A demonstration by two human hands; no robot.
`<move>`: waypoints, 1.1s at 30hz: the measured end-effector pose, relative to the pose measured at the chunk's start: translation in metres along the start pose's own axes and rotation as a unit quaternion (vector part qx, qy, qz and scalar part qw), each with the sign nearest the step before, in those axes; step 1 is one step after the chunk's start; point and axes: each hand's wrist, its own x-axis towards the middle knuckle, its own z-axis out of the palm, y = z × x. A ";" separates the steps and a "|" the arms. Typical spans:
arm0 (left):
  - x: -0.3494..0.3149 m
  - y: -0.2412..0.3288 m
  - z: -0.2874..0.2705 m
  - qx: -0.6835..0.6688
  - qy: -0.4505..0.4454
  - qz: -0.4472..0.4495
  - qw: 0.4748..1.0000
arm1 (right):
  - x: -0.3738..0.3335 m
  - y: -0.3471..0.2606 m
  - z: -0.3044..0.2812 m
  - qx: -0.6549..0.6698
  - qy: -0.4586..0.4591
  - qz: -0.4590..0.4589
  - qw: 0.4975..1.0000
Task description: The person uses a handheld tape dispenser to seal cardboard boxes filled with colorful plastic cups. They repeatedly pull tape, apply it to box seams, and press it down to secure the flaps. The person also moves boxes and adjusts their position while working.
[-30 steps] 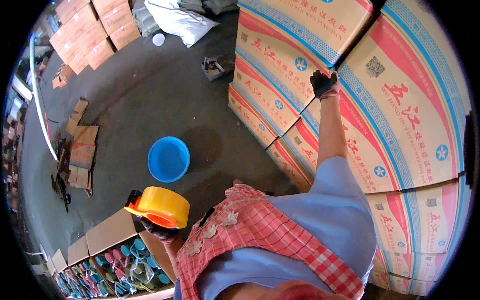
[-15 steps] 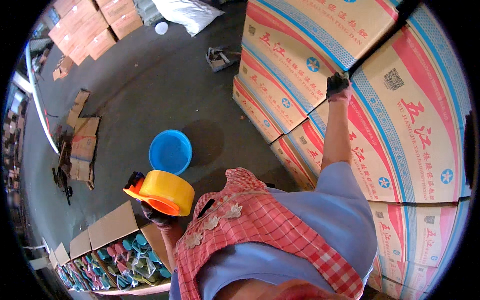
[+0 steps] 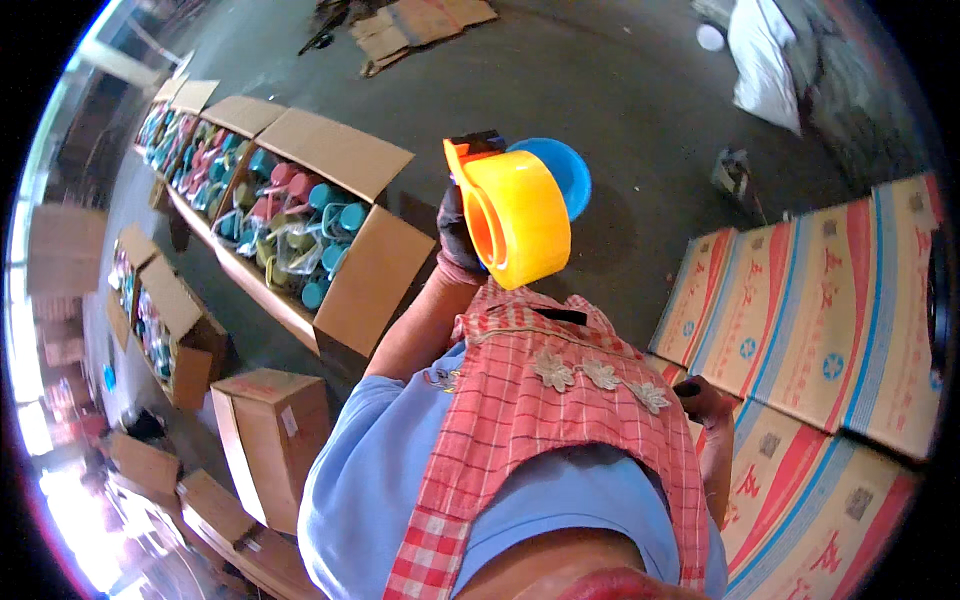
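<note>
At ten o'clock, a long row of open brown cardboard boxes (image 3: 372,272), packed with teal, pink and olive plastic pieces (image 3: 290,185), now lies higher in view than half a second ago, when it sat at seven to eight. A tall, closed brown cardboard box (image 3: 270,435) has come into view at eight o'clock. Just above the centre, toward one, the dark-gloved left hand (image 3: 460,235) stays clamped on an orange plastic tape dispenser (image 3: 474,205) carrying a wide yellow roll of tape (image 3: 535,220). The roll now overlaps the round blue plastic basin (image 3: 576,178) on the floor at one o'clock; earlier the basin showed whole. At four o'clock, the dark-gloved right hand (image 3: 705,402) has drawn back from the carton edge it was at and is near the red checked cloth apron (image 3: 570,410); whether its fingers are together or apart, I cannot tell. The printed tan cardboard cartons (image 3: 800,300) have shifted to three and four o'clock, and the white sack (image 3: 762,60) to two.
</note>
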 end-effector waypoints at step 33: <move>-0.144 0.010 -0.006 -0.074 -0.018 0.246 0.966 | 0.084 -0.252 0.136 -0.231 -0.251 -0.429 0.836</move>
